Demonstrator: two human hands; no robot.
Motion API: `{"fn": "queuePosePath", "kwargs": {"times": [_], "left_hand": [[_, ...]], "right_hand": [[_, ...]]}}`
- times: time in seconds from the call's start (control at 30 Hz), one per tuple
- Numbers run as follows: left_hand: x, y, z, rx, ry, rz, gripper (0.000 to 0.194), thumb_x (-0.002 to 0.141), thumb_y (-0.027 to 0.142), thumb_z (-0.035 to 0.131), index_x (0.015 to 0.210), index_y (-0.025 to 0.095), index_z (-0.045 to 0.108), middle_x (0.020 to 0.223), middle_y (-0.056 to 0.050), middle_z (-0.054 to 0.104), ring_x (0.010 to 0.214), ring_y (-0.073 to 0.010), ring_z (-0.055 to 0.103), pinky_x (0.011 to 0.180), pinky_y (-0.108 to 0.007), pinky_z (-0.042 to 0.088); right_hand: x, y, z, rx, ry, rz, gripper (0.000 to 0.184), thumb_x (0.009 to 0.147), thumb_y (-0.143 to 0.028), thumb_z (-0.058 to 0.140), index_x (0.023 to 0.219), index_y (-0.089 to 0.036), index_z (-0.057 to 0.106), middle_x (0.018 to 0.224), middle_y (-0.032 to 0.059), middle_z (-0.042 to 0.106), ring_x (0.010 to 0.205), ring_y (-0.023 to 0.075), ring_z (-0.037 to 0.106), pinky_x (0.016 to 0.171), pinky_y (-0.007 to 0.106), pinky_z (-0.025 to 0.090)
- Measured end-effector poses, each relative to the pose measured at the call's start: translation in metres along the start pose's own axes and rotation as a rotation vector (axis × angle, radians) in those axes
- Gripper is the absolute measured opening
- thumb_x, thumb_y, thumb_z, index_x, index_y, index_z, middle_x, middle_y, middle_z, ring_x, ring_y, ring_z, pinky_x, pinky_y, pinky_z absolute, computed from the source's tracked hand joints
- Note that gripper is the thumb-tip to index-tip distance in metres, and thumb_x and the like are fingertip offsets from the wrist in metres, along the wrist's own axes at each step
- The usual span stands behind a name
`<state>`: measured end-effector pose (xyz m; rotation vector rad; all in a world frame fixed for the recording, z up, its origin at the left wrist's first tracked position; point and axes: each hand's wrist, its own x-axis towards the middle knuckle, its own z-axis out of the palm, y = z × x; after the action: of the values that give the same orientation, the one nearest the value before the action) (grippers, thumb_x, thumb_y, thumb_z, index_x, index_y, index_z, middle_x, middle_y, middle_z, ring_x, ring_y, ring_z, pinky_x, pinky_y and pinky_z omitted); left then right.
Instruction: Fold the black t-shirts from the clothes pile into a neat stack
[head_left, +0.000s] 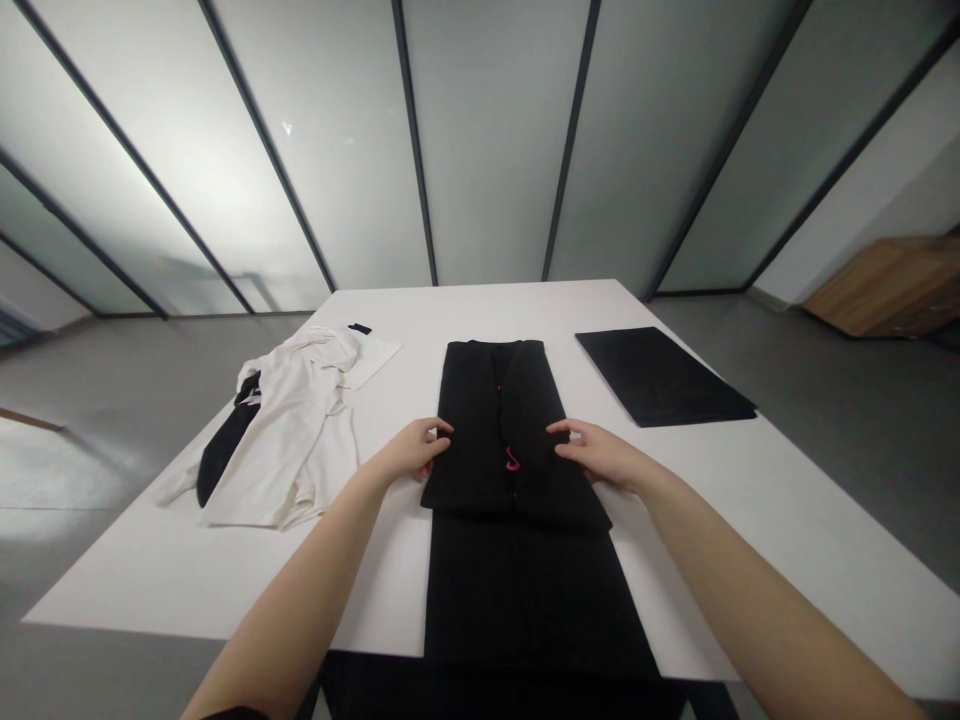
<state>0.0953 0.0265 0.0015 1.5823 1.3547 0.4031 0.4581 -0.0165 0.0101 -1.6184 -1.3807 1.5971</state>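
A black garment [480, 430] lies in front of me on the white table. Its sides meet along a middle line, and a small curled pink mark [512, 459] shows beside that line. The upper layer ends in a flared edge over a longer black part [525, 590] that reaches the table's near edge. My left hand [415, 450] is at the garment's left side, thumb and forefinger on the cloth, other fingers curled by the edge. My right hand [600, 455] has the opposite side in a similar hold. Fingertips under the cloth are hidden.
A loose heap of white clothing [292, 440] with dark parts lies on the left of the table [390, 310]. A flat folded black cloth [660, 375] is on the right. Frosted panels [495, 140] stand behind, and a wooden cabinet [885, 285] is at far right.
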Motion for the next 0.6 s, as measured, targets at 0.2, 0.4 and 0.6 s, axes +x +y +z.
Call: {"fn": "queuePosePath", "kwargs": {"times": [0.2,0.4,0.6], "left_hand": [[-0.015,0.002,-0.005,0.016,-0.534,-0.062,0.03,0.086,0.042,0.081,0.106,0.021,0.071,0.053,0.003,0.065,0.044,-0.019,0.065,0.042,-0.022,0.05],[-0.028,0.012,-0.018,0.063,-0.868,-0.104,0.039,0.089,0.06,0.078,0.098,0.022,0.078,0.054,0.0,0.065,0.042,-0.0161,0.057,0.041,-0.023,0.044],[-0.007,0.018,0.01,0.239,0.176,0.353,0.033,0.106,0.043,0.05,0.094,0.022,0.073,0.08,-0.004,0.075,0.074,-0.019,0.07,0.073,-0.032,0.059]], "right_hand": [[-0.011,0.006,-0.015,-0.257,-0.505,0.153,0.04,0.08,-0.038,0.081,0.115,-0.02,0.075,0.057,-0.0057,0.061,0.042,0.012,0.058,0.041,0.02,0.045],[-0.021,0.0,-0.026,-0.3,-0.78,0.098,0.052,0.088,-0.059,0.072,0.115,-0.015,0.081,0.043,-0.008,0.05,0.034,0.0082,0.036,0.038,0.019,0.026],[0.003,-0.002,0.0,-0.391,0.207,-0.494,0.035,0.102,-0.049,0.057,0.099,-0.021,0.078,0.077,0.0043,0.073,0.069,0.0195,0.067,0.066,0.032,0.056]]}}
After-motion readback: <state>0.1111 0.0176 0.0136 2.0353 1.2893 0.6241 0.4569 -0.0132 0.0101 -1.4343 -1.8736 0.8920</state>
